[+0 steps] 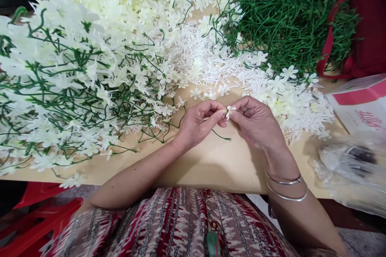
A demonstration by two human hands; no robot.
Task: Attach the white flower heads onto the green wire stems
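Both hands meet over the front of the table, fingertips close together. A small white artificial flower (230,110) sits between them. My left hand (202,121) is closed in a pinch, and a green plastic stem (222,135) hangs out below its fingers. With thumb and forefinger, my right hand (256,122) pinches at the flower's petals. The joint between flower and stem is hidden by the fingers. Just beyond the hands lie a few loose white flowers (223,90) on the tabletop.
Assembled white flowers on green stems (78,84) heap up at the left. Loose white petals (129,0) pile behind, white stamens (199,54) in the middle, green stems (289,20) at back right. A red bag (369,28), printed box (362,100) and plastic bag (346,168) lie right.
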